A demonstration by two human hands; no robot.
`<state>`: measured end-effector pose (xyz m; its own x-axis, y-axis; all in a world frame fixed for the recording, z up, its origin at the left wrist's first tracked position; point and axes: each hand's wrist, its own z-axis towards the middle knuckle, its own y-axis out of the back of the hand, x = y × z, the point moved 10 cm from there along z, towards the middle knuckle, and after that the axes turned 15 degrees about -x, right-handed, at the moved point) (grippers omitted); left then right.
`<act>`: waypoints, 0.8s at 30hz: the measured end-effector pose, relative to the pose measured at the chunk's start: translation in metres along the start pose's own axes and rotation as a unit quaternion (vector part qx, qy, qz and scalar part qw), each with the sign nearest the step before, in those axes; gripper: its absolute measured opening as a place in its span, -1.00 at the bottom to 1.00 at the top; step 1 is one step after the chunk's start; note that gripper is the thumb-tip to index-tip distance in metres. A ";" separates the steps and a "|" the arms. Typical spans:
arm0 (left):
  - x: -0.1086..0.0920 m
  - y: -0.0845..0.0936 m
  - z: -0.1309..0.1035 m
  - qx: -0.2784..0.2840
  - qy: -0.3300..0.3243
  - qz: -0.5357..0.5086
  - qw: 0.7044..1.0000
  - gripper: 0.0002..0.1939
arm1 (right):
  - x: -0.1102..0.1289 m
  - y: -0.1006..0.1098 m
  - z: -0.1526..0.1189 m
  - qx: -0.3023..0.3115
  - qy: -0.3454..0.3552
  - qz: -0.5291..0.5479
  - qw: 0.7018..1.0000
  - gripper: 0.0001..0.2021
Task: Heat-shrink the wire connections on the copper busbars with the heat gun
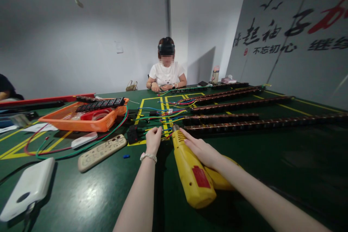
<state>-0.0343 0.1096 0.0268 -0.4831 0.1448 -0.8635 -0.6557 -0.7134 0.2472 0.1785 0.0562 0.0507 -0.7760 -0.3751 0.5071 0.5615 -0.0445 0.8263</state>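
Observation:
My right hand [199, 149] lies closed around the body of a yellow heat gun [187, 170], whose nozzle points away at the wire ends. Just left of the nozzle, my left hand [153, 138] is closed at thin coloured wires [168, 130]; what its fingertips pinch is too small to make out. The wires run to the near ends of long dark strips [231, 126] lying across the table to the right. A black block [132, 135] sits left of my left hand.
An orange basket [103, 125] holds a socket strip and red items. Nearer are a beige power strip [102, 152], a white power bank [29, 188] and a small blue piece [126, 156]. A person [166, 72] sits across the green table; another person's sleeve [7, 87] shows at left.

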 end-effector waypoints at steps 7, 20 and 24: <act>-0.005 0.002 -0.001 -0.002 0.000 0.000 1.000 -0.61 | 0.028 -0.020 0.006 0.024 0.026 -0.002 0.999 -0.42; -0.005 0.002 0.000 0.013 0.009 0.001 1.000 -0.61 | 0.038 -0.022 0.004 0.041 0.029 0.015 0.999 -0.44; -0.005 0.002 -0.001 0.013 0.015 -0.003 1.000 -0.62 | 0.026 -0.017 0.001 0.042 0.013 0.023 0.999 -0.41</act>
<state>-0.0331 0.1067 0.0310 -0.4615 0.1285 -0.8778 -0.6736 -0.6946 0.2525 0.1487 0.0477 0.0504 -0.7417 -0.3992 0.5391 0.5695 0.0500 0.8205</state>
